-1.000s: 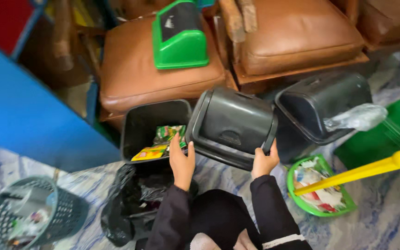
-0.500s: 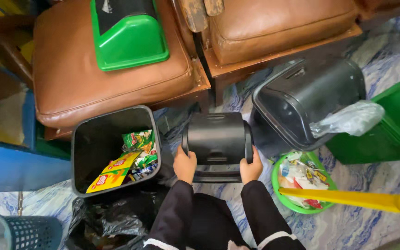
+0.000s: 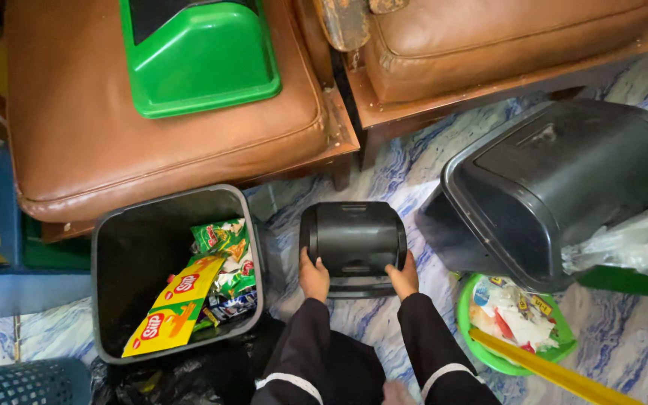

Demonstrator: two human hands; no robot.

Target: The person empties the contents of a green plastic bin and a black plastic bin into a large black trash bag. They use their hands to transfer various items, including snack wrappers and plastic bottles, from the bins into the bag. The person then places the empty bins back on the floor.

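To my left, the open black bin (image 3: 114, 255) holds a flat yellow-and-green packet (image 3: 172, 306) and crumpled green wrappers (image 3: 220, 238). To my right, the green basket (image 3: 481, 352) holds white, red-marked wrappers (image 3: 508, 319).

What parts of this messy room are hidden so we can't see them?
Head view only:
- Bottom of the open black bin: covered by snack wrappers.
- Yellow handle: cut off by the lower edge.
- Grey basket: cut off at the corner.
- Palms of left hand and right hand: pressed against the black lid.

open bin (image 3: 106, 247) left, black bin (image 3: 564, 180) right — bare floor (image 3: 406, 180) ahead of lid (image 3: 354, 238)
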